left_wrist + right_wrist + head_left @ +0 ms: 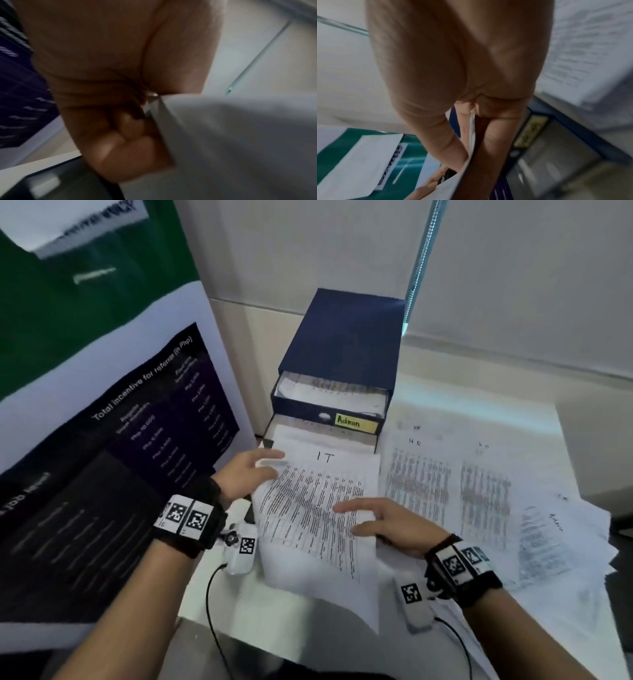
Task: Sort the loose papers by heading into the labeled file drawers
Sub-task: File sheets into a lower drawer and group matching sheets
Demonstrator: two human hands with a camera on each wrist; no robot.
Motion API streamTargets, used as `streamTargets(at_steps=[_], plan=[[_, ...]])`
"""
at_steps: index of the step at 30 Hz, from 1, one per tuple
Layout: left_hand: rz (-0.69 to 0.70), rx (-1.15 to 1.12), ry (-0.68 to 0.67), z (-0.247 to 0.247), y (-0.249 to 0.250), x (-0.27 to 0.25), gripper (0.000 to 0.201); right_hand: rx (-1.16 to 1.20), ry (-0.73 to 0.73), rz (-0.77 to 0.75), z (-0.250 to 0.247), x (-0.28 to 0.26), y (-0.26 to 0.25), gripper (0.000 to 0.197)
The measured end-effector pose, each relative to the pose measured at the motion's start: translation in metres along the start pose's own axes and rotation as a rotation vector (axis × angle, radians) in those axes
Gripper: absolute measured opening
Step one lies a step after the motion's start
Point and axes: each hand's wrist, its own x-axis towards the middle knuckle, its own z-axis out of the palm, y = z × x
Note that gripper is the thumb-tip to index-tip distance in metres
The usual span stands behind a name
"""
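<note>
Both hands (pixel 308 494) grip IT papers (pixel 318 498) (seemingly several sheets).

- Navy file box (pixel 346 337) stands at the back of the worktop, two drawers pulled out.
- Upper drawer (pixel 329 402) carries a yellow "Admin" label (pixel 356 423) and has printed sheets inside.
- Lower drawer (pixel 294 429) is mostly covered by the sheet headed "IT" (pixel 318 501), whose top edge lies over it while the near end curls down.
- Loose papers (pixel 479 491) are fanned out just right of the box, with "HR" headings on top and one marked "Admin" at the far right.
</note>
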Motion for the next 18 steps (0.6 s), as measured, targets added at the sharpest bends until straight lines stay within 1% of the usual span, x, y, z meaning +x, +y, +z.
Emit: streamTargets(at_steps=[2,4,6,9,12,15,16,18], plan=[[-0.067,0.035,-0.125,-0.013,-0.027,-0.014,0.030,0.127,-0.075,0.093,0.026,0.007,0.010,0.042],[-0.119,0.031,-0.216,-0.021,-0.049,-0.024,0.031,0.271,-0.124,0.185,0.050,0.012,0.022,0.043],[-0.173,0.054,-0.266,-0.025,-0.067,-0.026,0.029,0.387,-0.161,0.243,0.067,0.018,0.035,0.044],[-0.237,0.052,-0.273,-0.023,-0.088,-0.022,0.025,0.469,-0.188,0.265,0.081,0.034,0.058,0.044],[-0.266,0.077,-0.234,-0.017,-0.106,-0.016,0.023,0.503,-0.089,0.324,0.086,0.047,0.071,0.042],[-0.321,0.072,-0.206,-0.013,-0.124,-0.008,0.012,0.598,-0.005,0.358,0.086,0.055,0.072,0.043],[-0.322,0.083,-0.191,-0.012,-0.130,-0.006,0.013,0.595,0.044,0.358,0.084,0.058,0.072,0.044],[-0.302,0.124,-0.195,-0.010,-0.135,-0.003,0.025,0.531,0.216,0.351,0.079,0.067,0.071,0.045]])
